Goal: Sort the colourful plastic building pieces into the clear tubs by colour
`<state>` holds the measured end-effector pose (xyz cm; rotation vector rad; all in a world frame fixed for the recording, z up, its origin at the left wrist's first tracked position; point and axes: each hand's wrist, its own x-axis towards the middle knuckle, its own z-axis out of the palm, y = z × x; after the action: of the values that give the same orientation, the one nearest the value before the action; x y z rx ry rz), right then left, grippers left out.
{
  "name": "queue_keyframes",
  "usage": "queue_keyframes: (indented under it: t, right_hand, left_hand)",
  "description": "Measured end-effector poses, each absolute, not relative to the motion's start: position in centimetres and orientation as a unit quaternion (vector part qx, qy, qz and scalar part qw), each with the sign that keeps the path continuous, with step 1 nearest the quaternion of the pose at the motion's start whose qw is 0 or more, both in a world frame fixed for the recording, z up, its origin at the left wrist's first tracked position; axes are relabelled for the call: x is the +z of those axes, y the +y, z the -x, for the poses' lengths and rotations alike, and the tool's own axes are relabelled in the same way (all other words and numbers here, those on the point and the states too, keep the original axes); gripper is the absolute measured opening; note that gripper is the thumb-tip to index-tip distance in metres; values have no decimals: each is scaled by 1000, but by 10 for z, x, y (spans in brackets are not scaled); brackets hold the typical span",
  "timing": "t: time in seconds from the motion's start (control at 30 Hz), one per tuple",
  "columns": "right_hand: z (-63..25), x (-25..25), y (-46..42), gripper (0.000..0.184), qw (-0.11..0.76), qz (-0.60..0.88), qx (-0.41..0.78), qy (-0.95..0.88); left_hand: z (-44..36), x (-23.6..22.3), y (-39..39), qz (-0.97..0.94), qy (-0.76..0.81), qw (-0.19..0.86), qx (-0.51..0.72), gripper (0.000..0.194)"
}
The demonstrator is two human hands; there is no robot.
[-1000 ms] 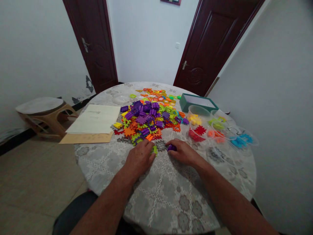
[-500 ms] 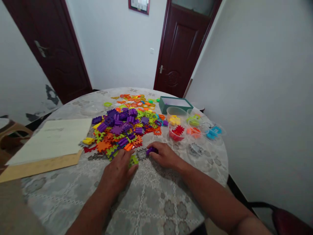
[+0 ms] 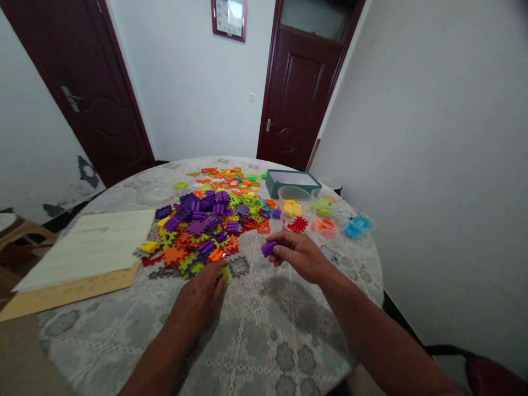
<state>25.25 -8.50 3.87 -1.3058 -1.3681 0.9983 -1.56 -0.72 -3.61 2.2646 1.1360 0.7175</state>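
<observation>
Pinched between the thumb and fingers of my right hand (image 3: 299, 254) is a purple ribbed toy building piece (image 3: 268, 249), held just above the tablecloth. My left hand (image 3: 202, 291) rests low at the near edge of the pile, thumb and fingers around a lime-green toothed building piece (image 3: 225, 274) that they partly cover. Between the two hands lies a grey square frame piece (image 3: 239, 267), flat on the cloth. Beyond them spreads the heap of mixed toothed plastic pieces (image 3: 198, 225), with purple ones on top. An orange piece (image 3: 215, 254) lies by my left fingertips.
Clear plastic tubs at the right hold pieces by colour: yellow (image 3: 292, 208), red (image 3: 297, 224), orange (image 3: 324, 227), blue (image 3: 357, 226). Behind them stands a green box (image 3: 293, 183). White paper (image 3: 88, 247) lies on cardboard (image 3: 70, 291) at the left of the round table.
The view has swung to the right. My right hand has lifted the purple piece away from the grey frame piece, up and to the right. My left hand stays by the lime-green piece.
</observation>
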Motion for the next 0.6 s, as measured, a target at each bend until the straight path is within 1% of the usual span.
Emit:
queue_keyframes:
  t: [0.07,0.1,0.23,0.3,0.37,0.43,0.47,0.53,0.6]
  right_hand:
    - [-257,40,-92,26,464,550,405,-564]
    - [-260,43,-95,25,437,562,393,-582]
    - [-285,72,-86,22,267,593,324,-687]
    - [-306,91,-62,24,230,608,308,-694]
    - [-331,110,-27,26,236,650,276,-668]
    - [-355,127,10,27,273,720,189,-609]
    - [-365,134,27,30,304,746,138,-576]
    - [-381,146,50,42,352,768,63,-531]
    - [-386,150,61,51,372,768,36,-519]
  left_hand:
    - [15,-37,-6,-827,408,253,292,41]
    - [15,-37,-6,-824,406,254,302,41]
    - [16,-33,-7,-799,429,274,320,41]
    - [17,-28,-8,-778,452,289,326,42]
    - [18,-24,-9,-749,477,317,333,44]
    - [18,-21,-9,-710,494,372,337,50]
    - [18,-20,-9,-688,499,404,338,52]
    - [18,-20,-8,-650,501,458,341,56]
    - [18,-22,-7,-620,496,493,356,56]
